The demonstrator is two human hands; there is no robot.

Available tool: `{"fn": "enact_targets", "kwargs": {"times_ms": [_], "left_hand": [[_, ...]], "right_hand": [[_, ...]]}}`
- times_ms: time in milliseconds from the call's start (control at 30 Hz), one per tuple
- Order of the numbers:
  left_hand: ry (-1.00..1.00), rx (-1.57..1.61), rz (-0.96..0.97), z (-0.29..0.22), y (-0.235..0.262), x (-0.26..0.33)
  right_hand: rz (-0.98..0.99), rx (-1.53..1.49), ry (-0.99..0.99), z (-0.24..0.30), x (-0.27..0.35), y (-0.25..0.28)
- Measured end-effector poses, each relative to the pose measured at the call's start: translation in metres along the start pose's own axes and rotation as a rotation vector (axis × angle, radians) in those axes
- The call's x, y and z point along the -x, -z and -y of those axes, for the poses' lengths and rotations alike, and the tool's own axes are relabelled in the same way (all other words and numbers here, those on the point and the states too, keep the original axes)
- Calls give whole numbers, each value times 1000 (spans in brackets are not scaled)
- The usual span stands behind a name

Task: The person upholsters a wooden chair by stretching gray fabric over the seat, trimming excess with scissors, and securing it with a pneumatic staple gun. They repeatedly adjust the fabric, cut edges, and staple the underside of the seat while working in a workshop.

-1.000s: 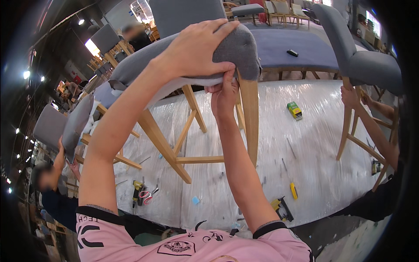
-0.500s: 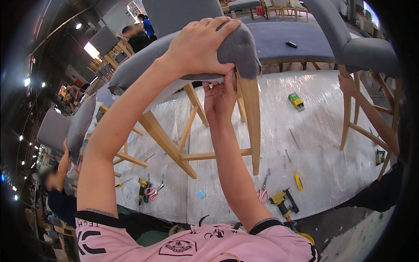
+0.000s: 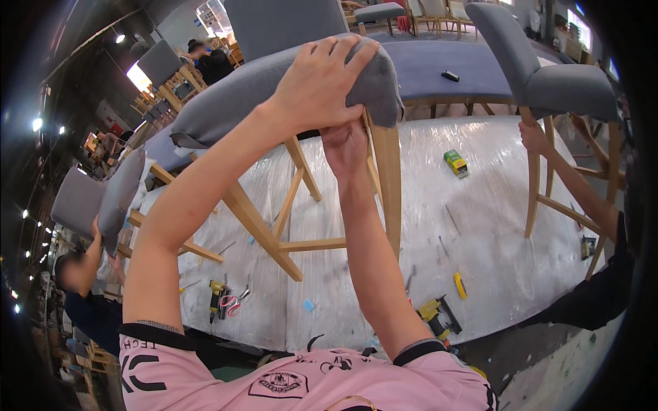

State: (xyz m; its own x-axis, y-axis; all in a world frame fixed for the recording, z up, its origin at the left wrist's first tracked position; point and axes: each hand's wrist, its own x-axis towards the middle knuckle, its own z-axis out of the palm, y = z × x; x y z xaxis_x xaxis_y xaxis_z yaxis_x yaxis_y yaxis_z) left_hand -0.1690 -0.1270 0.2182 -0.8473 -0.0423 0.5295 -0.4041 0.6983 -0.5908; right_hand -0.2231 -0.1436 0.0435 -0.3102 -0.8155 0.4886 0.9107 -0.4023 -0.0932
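In front of me stands a wooden-legged chair with a grey upholstered seat [image 3: 233, 99]. My left hand [image 3: 319, 85] grips the seat's front right corner, its fingers over the top and thumb at the lower edge. Directly below, my right hand [image 3: 346, 147] reaches up under that corner beside the front right leg [image 3: 388, 178]. Its fingertips are hidden beneath the seat, so I cannot see what they hold. The grey fabric hangs loose at the seat's back left corner [image 3: 184, 140].
Plastic film covers the table [image 3: 493, 226]. On it lie a green-yellow box [image 3: 455, 163], a yellow cutter [image 3: 460, 285], red-handled scissors [image 3: 232, 306] and yellow-black staple guns [image 3: 439, 318]. Co-workers handle a grey chair at right [image 3: 569, 85] and another at left [image 3: 122, 192].
My right hand has pushed higher under the seat corner, and its fingertips and a small white piece there have gone out of sight. My left hand keeps its hold. The view has shifted slightly.
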Motion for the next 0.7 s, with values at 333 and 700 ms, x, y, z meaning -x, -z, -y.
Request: {"fn": "enact_targets", "kwargs": {"times_ms": [333,700], "left_hand": [[281,234,111,16,1,-14],[45,-34,-113,0,0,27]], "right_hand": [[24,90,34,7,-7,6],[-61,89,-19,3,-1,10]]}}
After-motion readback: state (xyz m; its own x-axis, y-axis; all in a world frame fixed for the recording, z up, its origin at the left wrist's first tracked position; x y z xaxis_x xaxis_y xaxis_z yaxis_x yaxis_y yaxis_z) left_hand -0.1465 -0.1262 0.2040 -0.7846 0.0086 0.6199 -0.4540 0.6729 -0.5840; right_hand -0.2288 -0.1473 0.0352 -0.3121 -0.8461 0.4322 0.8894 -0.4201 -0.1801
